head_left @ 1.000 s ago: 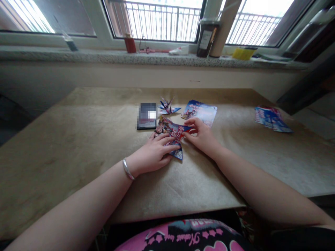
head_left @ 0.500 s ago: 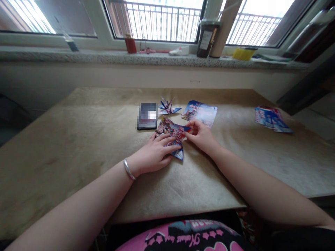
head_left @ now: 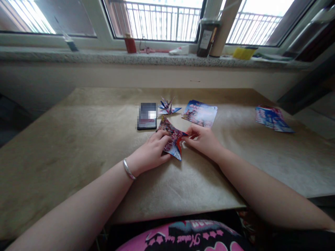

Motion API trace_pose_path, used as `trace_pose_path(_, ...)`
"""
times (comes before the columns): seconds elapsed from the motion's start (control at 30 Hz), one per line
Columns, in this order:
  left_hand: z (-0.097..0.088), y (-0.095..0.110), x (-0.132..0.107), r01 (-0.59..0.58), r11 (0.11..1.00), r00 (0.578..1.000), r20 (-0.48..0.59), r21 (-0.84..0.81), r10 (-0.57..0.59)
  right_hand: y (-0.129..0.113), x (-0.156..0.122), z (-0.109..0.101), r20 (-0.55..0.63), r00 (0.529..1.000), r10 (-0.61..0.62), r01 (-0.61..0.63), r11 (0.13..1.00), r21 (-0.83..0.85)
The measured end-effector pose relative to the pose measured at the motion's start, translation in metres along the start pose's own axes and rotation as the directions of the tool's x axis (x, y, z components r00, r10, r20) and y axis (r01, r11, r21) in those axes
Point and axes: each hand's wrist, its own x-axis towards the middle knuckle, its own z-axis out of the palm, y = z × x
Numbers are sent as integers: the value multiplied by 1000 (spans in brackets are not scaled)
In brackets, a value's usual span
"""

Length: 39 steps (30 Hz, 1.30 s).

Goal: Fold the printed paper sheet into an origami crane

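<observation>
A patterned sheet of origami paper [head_left: 173, 139], partly folded, lies on the table between my hands, with its red and blue print showing. My left hand [head_left: 156, 149] rests on its left side, fingers bent, the thumb near the lower edge; part of the sheet is hidden under them. My right hand [head_left: 201, 140] pinches the right corner between thumb and fingertips, and that corner is lifted and drawn inward. Just behind the sheet stands a folded paper crane [head_left: 169, 106] in similar colours.
A phone [head_left: 147, 116] with a blurred screen lies left of the crane. Behind my right hand is a stack of printed paper [head_left: 200, 113]; more printed sheets [head_left: 273, 119] lie far right. On the windowsill [head_left: 99, 57] stand a red container [head_left: 130, 44] and a dark jar [head_left: 207, 38].
My left fingers have curled in from lying spread on the paper. The right corner has been pulled slightly towards the middle by my right hand, showing more red near the fold.
</observation>
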Motion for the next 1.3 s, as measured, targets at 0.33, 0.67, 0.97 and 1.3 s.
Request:
trace_pose_path(0.33,4,-1,0,-45,999,981,-190,-23,40,-6,-2,-1,85,990,-112,107,993,56)
trace_pose_path(0.67,2,-3,-1,-67,980,974,-203,187,105,-10,-4,-3,146,965,-219,207,974,91)
trace_pose_path(0.97,-7,1,0,-55,962,978,-179,267,106,-11,-4,-2,159,981,-107,89,989,122)
trace_pose_path(1.3,-12,6,1,-17,954,975,-208,299,82,-6,-3,-1,187,979,-78,43,982,184)
